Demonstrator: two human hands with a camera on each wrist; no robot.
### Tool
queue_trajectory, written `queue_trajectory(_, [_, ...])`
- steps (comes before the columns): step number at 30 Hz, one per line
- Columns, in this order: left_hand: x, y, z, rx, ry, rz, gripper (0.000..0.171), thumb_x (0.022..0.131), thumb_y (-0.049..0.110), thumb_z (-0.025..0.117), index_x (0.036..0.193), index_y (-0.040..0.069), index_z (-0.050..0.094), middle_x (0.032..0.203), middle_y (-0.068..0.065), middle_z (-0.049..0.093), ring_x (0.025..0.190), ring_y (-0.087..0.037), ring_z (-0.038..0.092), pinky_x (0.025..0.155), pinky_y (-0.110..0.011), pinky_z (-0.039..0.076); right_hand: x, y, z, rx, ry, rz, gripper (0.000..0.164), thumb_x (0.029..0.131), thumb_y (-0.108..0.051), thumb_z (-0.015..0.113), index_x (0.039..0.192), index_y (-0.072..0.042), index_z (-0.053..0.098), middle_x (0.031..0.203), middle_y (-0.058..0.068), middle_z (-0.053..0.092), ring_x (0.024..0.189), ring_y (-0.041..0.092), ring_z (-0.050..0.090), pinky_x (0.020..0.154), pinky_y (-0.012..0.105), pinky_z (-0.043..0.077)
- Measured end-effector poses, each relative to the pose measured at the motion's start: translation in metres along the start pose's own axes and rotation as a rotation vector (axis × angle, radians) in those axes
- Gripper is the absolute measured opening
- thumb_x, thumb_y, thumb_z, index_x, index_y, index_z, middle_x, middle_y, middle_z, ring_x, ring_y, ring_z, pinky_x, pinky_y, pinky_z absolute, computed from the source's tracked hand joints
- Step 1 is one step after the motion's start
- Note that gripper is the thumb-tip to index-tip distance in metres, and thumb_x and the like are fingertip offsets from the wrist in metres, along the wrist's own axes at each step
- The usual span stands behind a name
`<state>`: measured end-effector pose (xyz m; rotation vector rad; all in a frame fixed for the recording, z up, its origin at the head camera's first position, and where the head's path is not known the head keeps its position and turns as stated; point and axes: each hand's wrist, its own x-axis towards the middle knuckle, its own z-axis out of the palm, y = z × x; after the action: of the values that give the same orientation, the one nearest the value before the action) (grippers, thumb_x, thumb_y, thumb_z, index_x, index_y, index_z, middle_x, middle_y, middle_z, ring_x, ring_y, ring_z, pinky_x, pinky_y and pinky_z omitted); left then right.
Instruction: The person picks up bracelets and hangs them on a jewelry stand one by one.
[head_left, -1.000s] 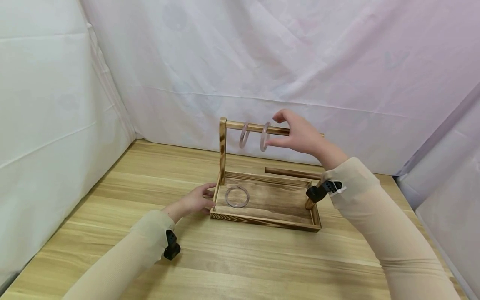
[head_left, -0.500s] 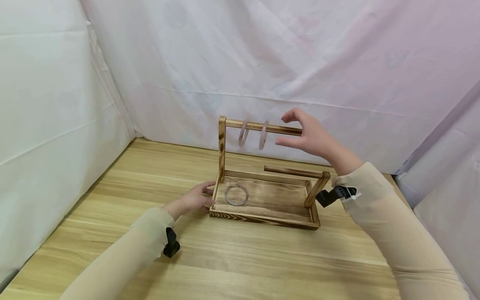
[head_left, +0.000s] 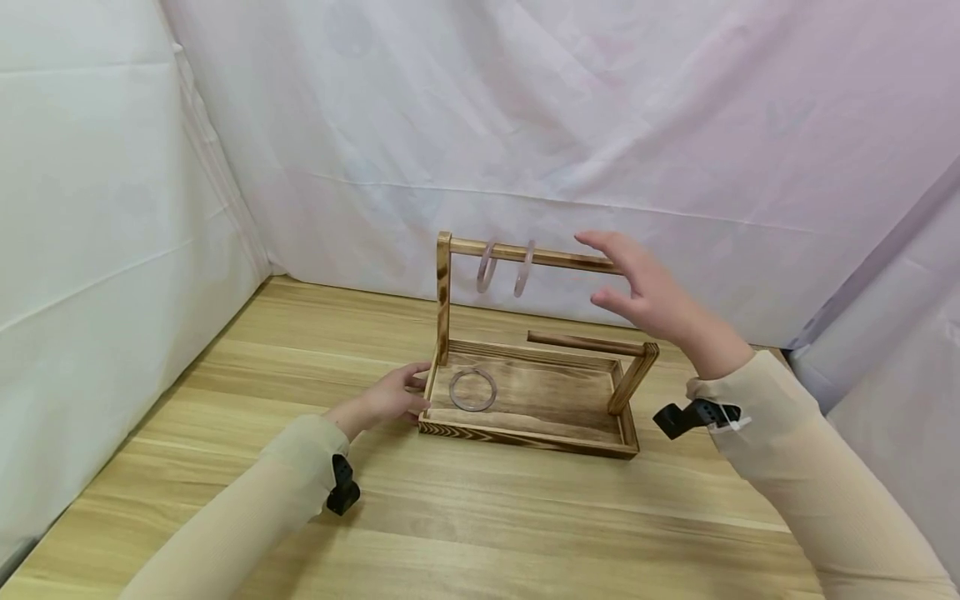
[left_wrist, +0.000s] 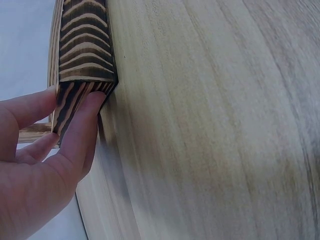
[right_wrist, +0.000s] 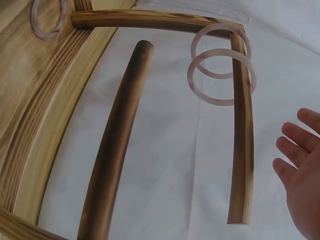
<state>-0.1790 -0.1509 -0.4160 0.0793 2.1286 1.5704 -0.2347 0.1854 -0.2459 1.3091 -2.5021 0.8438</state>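
Two pale lilac bangles (head_left: 486,271) (head_left: 524,271) hang on the upper bar (head_left: 562,258) of a scorched-wood stand. A third bangle (head_left: 472,390) lies in the stand's tray (head_left: 555,400), toward its left end. My left hand (head_left: 388,395) touches the tray's left end; in the left wrist view its fingers (left_wrist: 75,127) rest against the striped end wall, fairly straight. My right hand (head_left: 660,304) is raised by the free end of the upper bar, fingers spread and holding nothing. Both hanging bangles also show in the right wrist view, apart from that hand.
A lower bar (head_left: 588,342) runs left from the short right post (head_left: 633,379), ending free. The tall left post (head_left: 444,300) carries the upper bar. The stand sits on a wood-grain table (head_left: 480,517), with white cloth (head_left: 375,125) behind.
My right hand has drawn away rightward from the right hanging bangle, its fingers straightening. That bangle stays on the upper bar. My left hand has kept its place at the tray.
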Motion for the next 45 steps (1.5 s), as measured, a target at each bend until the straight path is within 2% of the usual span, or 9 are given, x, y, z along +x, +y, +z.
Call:
queue_trajectory(5, [0.0,0.0,0.0,0.008,0.005,-0.005,0.069,0.09,-0.007,0.05,0.148,-0.001,0.013,0.138,-0.035,0.034,0.108,-0.041,0.057,0.081,-0.044,0.055,-0.007,0.0,0.007,-0.091,-0.02,-0.088,0.094,0.085,-0.074,0.029,0.149,-0.005,0.02,0.151,0.023,0.025,0.14,0.041,0.02,0.115,0.056,0.014])
queue_trajectory(11, [0.0,-0.002,-0.001,0.005,0.003,-0.007,0.069,0.09,-0.006,0.05,0.149,-0.001,0.013,0.139,-0.035,0.033,0.108,-0.041,0.057,0.08,-0.043,0.055,-0.017,-0.003,0.016,-0.079,0.0,-0.154,0.091,0.085,-0.073,0.03,0.151,-0.013,0.016,0.154,0.018,0.02,0.143,0.034,0.017,0.113,0.059,0.016])
queue_trajectory(15, [0.0,-0.003,-0.002,0.008,0.003,-0.008,0.069,0.091,-0.006,0.051,0.149,-0.001,0.014,0.139,-0.035,0.033,0.106,-0.04,0.058,0.08,-0.042,0.056,-0.021,-0.007,0.021,-0.079,0.015,-0.188,0.09,0.085,-0.073,0.03,0.151,-0.013,0.018,0.154,0.016,0.021,0.144,0.029,0.016,0.109,0.063,0.021])
queue_trajectory(20, [-0.001,-0.003,-0.003,0.0,0.002,-0.006,0.069,0.09,-0.006,0.05,0.149,-0.001,0.014,0.138,-0.035,0.034,0.107,-0.04,0.058,0.08,-0.043,0.055,-0.023,-0.011,0.027,-0.101,0.026,-0.245,0.087,0.087,-0.072,0.029,0.15,-0.012,0.02,0.149,0.023,0.029,0.142,0.032,0.022,0.11,0.058,0.023])
queue_trajectory(22, [-0.001,-0.003,-0.003,-0.002,0.003,-0.007,0.069,0.09,-0.006,0.05,0.148,-0.001,0.014,0.138,-0.035,0.034,0.108,-0.04,0.058,0.08,-0.043,0.055,-0.023,-0.012,0.029,-0.105,0.014,-0.26,0.086,0.087,-0.071,0.029,0.15,-0.012,0.02,0.149,0.022,0.028,0.141,0.035,0.022,0.112,0.055,0.022])
queue_trajectory(27, [-0.001,-0.004,-0.002,-0.001,0.005,-0.007,0.069,0.09,-0.006,0.051,0.148,-0.001,0.015,0.138,-0.035,0.034,0.107,-0.04,0.058,0.079,-0.042,0.056,-0.025,-0.015,0.036,-0.106,-0.026,-0.265,0.087,0.086,-0.072,0.029,0.151,-0.014,0.02,0.153,0.013,0.026,0.142,0.03,0.022,0.115,0.049,0.021])
queue_trajectory(32, [-0.003,-0.003,-0.002,-0.008,0.007,-0.005,0.069,0.09,-0.006,0.051,0.148,-0.001,0.014,0.139,-0.035,0.034,0.107,-0.04,0.058,0.08,-0.042,0.056,-0.026,-0.018,0.043,-0.077,-0.068,-0.26,0.091,0.085,-0.073,0.03,0.15,-0.011,0.02,0.152,0.016,0.025,0.142,0.026,0.021,0.116,0.045,0.02])
queue_trajectory(40, [-0.003,0.0,-0.001,0.001,-0.002,0.008,0.069,0.089,-0.008,0.05,0.148,-0.003,0.014,0.138,-0.036,0.034,0.109,-0.042,0.057,0.081,-0.043,0.056,-0.023,-0.021,0.053,-0.071,-0.095,-0.283,0.09,0.085,-0.073,0.03,0.15,-0.012,0.02,0.15,0.02,0.028,0.141,0.03,0.022,0.114,0.051,0.023])
queue_trajectory(45, [-0.004,-0.001,-0.001,-0.007,0.003,-0.01,0.069,0.09,-0.007,0.05,0.148,-0.001,0.015,0.138,-0.035,0.034,0.109,-0.041,0.057,0.081,-0.043,0.056,-0.023,-0.021,0.06,-0.085,-0.135,-0.3,0.091,0.085,-0.072,0.032,0.15,-0.01,0.021,0.153,0.014,0.024,0.141,0.03,0.023,0.113,0.049,0.027])
